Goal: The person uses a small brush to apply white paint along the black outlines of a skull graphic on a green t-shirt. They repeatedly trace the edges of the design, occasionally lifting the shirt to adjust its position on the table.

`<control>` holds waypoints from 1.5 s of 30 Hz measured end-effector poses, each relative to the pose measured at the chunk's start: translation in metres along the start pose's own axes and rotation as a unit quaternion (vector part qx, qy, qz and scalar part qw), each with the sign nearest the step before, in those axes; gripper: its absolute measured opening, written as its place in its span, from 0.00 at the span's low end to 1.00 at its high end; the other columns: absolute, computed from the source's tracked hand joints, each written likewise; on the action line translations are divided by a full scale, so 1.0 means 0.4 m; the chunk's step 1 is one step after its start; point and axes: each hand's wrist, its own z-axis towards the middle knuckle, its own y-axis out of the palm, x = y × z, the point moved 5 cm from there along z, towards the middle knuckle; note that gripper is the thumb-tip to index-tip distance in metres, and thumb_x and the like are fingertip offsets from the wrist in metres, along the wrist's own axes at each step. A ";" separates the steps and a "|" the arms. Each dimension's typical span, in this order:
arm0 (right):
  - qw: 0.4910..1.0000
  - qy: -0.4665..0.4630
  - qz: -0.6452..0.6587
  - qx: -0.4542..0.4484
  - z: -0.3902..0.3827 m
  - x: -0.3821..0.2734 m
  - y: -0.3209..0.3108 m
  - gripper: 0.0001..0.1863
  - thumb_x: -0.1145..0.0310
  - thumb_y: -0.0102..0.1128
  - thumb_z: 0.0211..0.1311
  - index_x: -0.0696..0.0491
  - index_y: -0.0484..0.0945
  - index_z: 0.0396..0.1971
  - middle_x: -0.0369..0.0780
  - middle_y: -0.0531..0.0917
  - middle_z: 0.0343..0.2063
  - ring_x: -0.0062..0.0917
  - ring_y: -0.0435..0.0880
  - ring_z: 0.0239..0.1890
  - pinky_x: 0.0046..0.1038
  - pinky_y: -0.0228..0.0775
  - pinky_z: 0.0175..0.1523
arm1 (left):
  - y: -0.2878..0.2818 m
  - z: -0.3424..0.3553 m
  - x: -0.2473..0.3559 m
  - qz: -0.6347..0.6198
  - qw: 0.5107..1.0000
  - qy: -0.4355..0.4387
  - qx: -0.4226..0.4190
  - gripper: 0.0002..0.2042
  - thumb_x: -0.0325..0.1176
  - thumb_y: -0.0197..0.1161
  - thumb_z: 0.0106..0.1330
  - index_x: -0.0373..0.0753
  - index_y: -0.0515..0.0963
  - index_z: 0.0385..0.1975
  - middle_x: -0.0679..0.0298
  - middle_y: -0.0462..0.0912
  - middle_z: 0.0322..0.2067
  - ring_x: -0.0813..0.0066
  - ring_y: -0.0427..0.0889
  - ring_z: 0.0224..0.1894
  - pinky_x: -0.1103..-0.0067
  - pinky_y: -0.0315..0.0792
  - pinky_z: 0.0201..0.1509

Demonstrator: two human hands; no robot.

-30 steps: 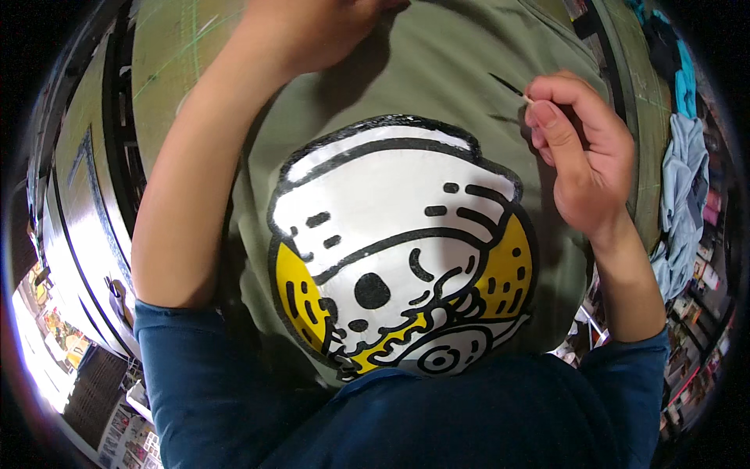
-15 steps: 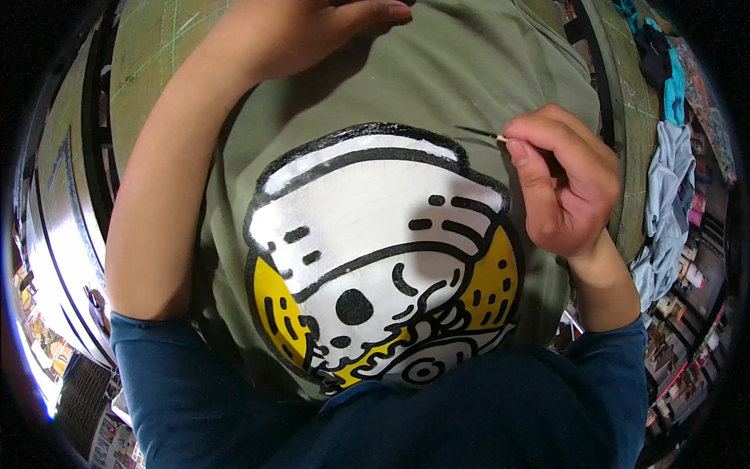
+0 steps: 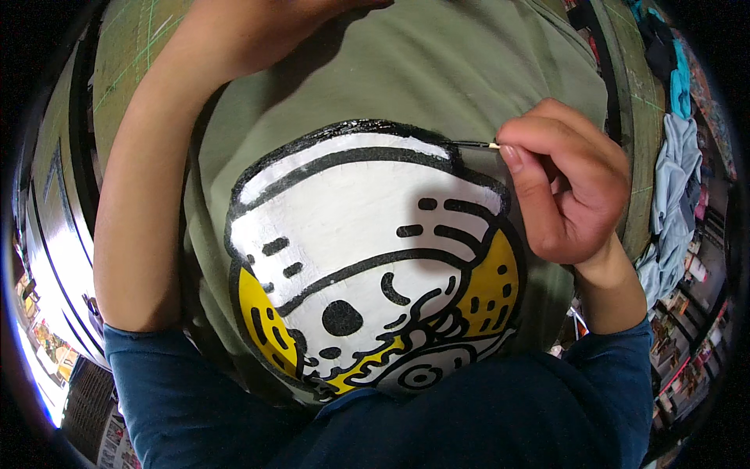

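A thin paintbrush (image 3: 473, 144) with a dark tip is pinched between the thumb and fingers of my right hand (image 3: 574, 184). Its tip meets the black outline at the upper right of a painted cartoon design (image 3: 351, 211) in white, black and yellow. The design lies on an olive green garment (image 3: 437, 59). Along the top of the design, the black paint looks wet and shiny. My left hand (image 3: 269, 31) rests at the upper left on the garment, thumb stretched out; its other fingers are cut off by the picture's top edge.
Under the garment is a green work surface (image 3: 129, 78) with lighter green lines. Light blue and dark cloths (image 3: 673, 187) hang or lie along the right side. A shiny pale metallic surface (image 3: 66, 227) stands at the left, and several cluttered small items show at the lower right.
My right hand has brought the brush tip left and down from above the fabric onto the black outline. The design has shifted slightly left in view, and my left hand sits higher.
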 end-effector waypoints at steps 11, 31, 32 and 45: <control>1.000 -0.017 -0.007 0.001 0.001 0.000 0.004 0.08 0.88 0.51 0.49 0.63 0.76 0.28 0.39 0.71 0.18 0.18 0.65 0.17 0.18 0.53 0.21 | 0.005 -0.003 0.032 0.067 0.998 0.001 0.006 0.10 0.31 0.69 0.58 0.36 0.82 0.38 0.65 0.72 0.31 0.81 0.73 0.29 0.82 0.68 0.32; 0.999 -0.036 -0.001 0.030 -0.004 0.001 -0.003 0.07 0.88 0.52 0.52 0.64 0.76 0.30 0.39 0.74 0.21 0.17 0.66 0.17 0.17 0.54 0.21 | 0.008 -0.008 0.041 0.080 0.997 -0.003 0.017 0.10 0.31 0.69 0.58 0.35 0.82 0.38 0.65 0.72 0.32 0.81 0.73 0.28 0.82 0.68 0.31; 0.999 -0.037 -0.004 0.032 -0.003 0.001 -0.003 0.07 0.88 0.52 0.52 0.64 0.76 0.31 0.39 0.74 0.21 0.18 0.66 0.18 0.17 0.54 0.22 | 0.009 -0.008 0.042 0.083 0.996 -0.003 0.016 0.10 0.31 0.69 0.58 0.35 0.82 0.38 0.65 0.72 0.32 0.81 0.73 0.28 0.82 0.68 0.31; 0.999 -0.030 -0.002 0.011 0.000 -0.004 0.007 0.08 0.88 0.54 0.50 0.64 0.77 0.31 0.42 0.75 0.20 0.23 0.70 0.18 0.20 0.61 0.23 | -0.006 0.011 0.016 0.022 1.000 -0.003 -0.014 0.10 0.30 0.69 0.58 0.36 0.82 0.37 0.65 0.72 0.30 0.80 0.73 0.30 0.81 0.68 0.33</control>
